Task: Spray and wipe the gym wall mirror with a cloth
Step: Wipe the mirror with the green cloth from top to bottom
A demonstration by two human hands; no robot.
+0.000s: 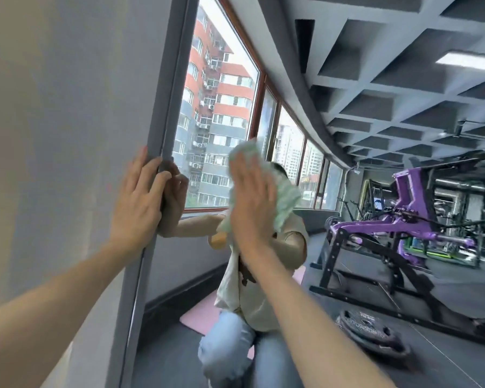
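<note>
Head view: the right hand [251, 200] lay flat, fingers straight and spread, and pressed a pale green cloth [284, 200] against the gym wall mirror [221, 93]. An open palm of that kind spreads pressure over a broad patch of glass, which suits wiping better than a pinch would. The cloth showed above the fingertips and out to the right of the hand, bunched rather than folded, with the rest hidden beneath the palm.

The left hand [139, 200], well to the left of the wiping hand, rested open with straight fingers on the grey mirror frame [177, 79], its fingertips meeting their reflection at the glass edge. I judged it a brace to steady the body.

No spray bottle or other container could be made out. A small orange shape [217, 239] in the reflection, just below the cloth, was too blurred to name, so any contents could not be told.
</note>
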